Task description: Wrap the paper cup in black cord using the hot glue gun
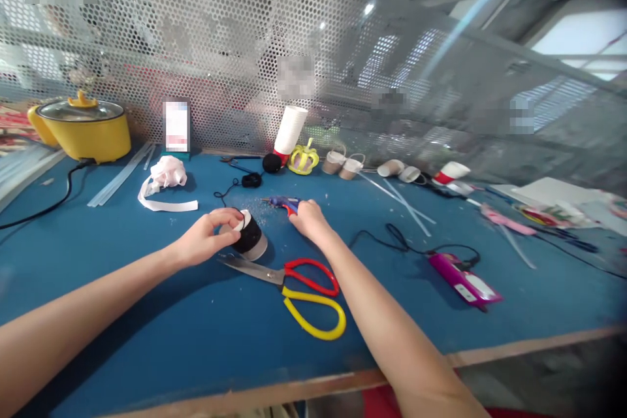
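Observation:
My left hand [208, 238] is closed around the top of a small cup wrapped in black fabric [251, 238], which stands on the blue table [147, 326]. My right hand [307, 217] grips the handle of a blue glue gun [281, 202] lying on the table, its nozzle pointing left. Just in front of the cup lie scissors [298, 290] with one red and one yellow handle, blades pointing left.
A yellow electric pot [83, 127] stands back left, with glue sticks [120, 176] and white ribbon [164, 186] nearby. A stack of paper cups [290, 130], a yellow crown [304, 160], tipped cups [399, 170] and a magenta device [464, 279] with cable lie further right. Perforated metal screen behind.

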Tool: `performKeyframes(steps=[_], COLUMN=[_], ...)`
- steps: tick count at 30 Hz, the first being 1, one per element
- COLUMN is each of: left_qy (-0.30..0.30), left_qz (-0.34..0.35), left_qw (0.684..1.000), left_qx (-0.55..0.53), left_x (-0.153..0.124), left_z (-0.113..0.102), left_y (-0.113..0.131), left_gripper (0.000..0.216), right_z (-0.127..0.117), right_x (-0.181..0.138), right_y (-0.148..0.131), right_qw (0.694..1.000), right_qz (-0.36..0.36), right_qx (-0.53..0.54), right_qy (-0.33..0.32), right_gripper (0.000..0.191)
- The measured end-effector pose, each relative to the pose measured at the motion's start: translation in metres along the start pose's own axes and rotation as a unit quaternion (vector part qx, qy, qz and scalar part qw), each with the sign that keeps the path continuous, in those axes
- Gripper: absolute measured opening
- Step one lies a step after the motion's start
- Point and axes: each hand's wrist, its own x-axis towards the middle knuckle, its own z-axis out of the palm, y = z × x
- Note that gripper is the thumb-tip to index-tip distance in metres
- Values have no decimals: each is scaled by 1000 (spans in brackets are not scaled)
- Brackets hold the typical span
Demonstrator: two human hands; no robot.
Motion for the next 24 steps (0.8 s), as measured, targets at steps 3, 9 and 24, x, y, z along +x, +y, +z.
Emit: performKeyframes(steps=[3,9,24], left_qy=[-12,-5,-29], left_qz=[19,7,11], left_qw=[1000,1000,999], left_qx=[8,8,25], left_x=[0,4,8], left_z=[-1,-9,-14], left_y=[0,-3,-6], left_gripper=[15,18,18], right_z=[3,-21,-56], right_x=[3,-8,-82], right_y=[2,-3,-45], right_qw=[999,988,943], right_qz=[32,55,-52], right_qx=[31,144,294], right_qy=[6,-1,-149], right_gripper=[19,21,20])
